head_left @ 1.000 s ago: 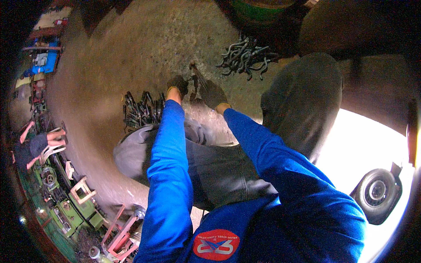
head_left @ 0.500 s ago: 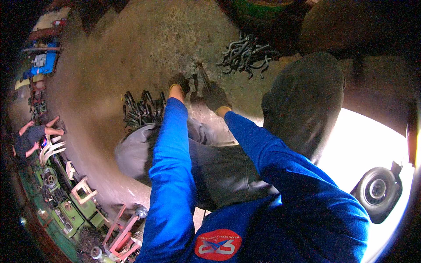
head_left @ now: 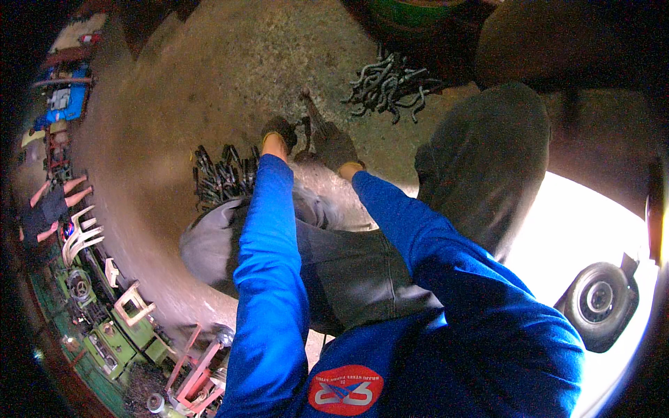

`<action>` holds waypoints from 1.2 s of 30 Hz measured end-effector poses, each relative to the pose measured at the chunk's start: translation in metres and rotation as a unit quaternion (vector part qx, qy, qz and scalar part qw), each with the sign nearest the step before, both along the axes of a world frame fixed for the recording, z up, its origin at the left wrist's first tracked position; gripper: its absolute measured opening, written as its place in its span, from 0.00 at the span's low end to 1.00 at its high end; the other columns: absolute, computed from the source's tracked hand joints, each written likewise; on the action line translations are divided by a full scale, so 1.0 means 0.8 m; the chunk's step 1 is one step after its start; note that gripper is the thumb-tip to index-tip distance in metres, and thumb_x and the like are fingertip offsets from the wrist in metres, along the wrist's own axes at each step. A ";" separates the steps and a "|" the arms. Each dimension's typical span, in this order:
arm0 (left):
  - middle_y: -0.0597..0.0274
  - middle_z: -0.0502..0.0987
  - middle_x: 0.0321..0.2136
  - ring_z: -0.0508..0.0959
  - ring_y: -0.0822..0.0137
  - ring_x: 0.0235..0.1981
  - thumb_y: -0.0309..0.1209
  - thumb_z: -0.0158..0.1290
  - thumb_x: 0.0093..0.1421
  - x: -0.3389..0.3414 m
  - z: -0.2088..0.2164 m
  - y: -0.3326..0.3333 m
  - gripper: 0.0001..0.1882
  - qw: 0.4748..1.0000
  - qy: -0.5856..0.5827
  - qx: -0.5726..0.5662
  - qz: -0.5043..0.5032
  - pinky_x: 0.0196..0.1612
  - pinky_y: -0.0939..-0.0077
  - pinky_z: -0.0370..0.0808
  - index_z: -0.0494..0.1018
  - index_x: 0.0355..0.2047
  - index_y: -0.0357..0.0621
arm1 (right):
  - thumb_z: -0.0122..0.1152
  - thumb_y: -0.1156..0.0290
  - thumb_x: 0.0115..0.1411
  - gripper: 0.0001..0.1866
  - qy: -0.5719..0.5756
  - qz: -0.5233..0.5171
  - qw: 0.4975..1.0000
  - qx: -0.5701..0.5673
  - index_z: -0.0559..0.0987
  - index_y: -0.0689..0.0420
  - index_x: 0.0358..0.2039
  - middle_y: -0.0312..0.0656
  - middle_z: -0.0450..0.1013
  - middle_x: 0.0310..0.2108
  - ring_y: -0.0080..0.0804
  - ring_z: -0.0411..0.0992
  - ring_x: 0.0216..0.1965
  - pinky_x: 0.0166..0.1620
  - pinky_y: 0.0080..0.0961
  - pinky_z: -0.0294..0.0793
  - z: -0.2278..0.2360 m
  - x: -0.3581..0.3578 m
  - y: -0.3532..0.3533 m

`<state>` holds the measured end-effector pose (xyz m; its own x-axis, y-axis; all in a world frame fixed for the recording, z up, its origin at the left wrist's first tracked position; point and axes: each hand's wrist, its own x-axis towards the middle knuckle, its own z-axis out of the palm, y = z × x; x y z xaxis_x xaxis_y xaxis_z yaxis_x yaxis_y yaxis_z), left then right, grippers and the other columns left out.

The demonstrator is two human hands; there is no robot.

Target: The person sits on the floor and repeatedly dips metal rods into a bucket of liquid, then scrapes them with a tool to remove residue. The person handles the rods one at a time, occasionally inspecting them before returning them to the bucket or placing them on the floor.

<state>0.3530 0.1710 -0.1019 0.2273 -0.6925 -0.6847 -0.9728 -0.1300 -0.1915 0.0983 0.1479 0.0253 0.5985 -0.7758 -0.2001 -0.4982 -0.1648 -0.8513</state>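
Long, narrow, dark metal bar (head_left: 311, 106), slanting up and leftward out of the right hand (head_left: 335, 145), low over the grey-brown concrete floor (head_left: 209, 83), well in from its edges. Right hand, in a dark grey work glove, closed around the bar's lower part. Left hand (head_left: 279, 129), in a similar dark glove, curled just beside; cannot tell how tightly, or whether around the small, dark, upright piece (head_left: 306, 129) between both hands. Step in hand, by judgement: two-handed handling of bar and small piece together. Seems to call next for a firm right grip, with left hand kept clear of the bar. Loose heap of straight, black, tube-like metal pieces (head_left: 224, 172) toward the floor's left edge, beside the grey-trousered left knee (head_left: 209, 240); tangled heap of curved, dark grey metal rods (head_left: 390, 87) near the floor's shadowed upper-right edge. Both heaps apparently lying loose, not in containers. Above, a green, round-sided, drum-like vessel (head_left: 411, 14), partly cut off; contents impossible to tell.
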 end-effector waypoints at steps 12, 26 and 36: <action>0.48 0.76 0.43 0.76 0.49 0.42 0.37 0.42 0.60 0.002 0.007 -0.003 0.17 1.000 -0.009 0.000 -0.030 0.47 0.58 0.72 0.74 0.45 0.48 | 0.46 0.55 0.60 0.21 -0.020 -0.006 1.000 0.000 0.74 0.61 0.39 0.60 0.72 0.37 0.61 0.70 0.39 0.41 0.48 0.69 -0.019 0.004 -0.003; 0.49 0.76 0.43 0.76 0.48 0.43 0.37 0.39 0.61 -0.007 0.006 -0.003 0.18 0.997 0.004 -0.025 -0.069 0.49 0.57 0.71 0.75 0.46 0.50 | 0.50 0.55 0.57 0.21 -0.010 -0.011 1.000 -0.025 0.73 0.60 0.41 0.62 0.72 0.36 0.62 0.70 0.39 0.41 0.50 0.69 -0.038 -0.001 0.009; 0.58 0.68 0.56 0.68 0.57 0.55 0.42 0.41 0.62 -0.015 0.023 -0.002 0.21 0.996 -0.045 0.042 -0.057 0.56 0.65 0.64 0.70 0.53 0.52 | 0.49 0.57 0.58 0.19 -0.007 0.032 0.999 0.004 0.74 0.60 0.40 0.58 0.73 0.37 0.59 0.71 0.38 0.42 0.48 0.69 -0.031 0.004 0.012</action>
<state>0.3406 0.1694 -0.0835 0.2143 -0.6586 -0.7213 -0.9586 -0.0001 -0.2847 0.1016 0.1573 0.0005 0.6488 -0.7347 -0.1979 -0.4756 -0.1886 -0.8592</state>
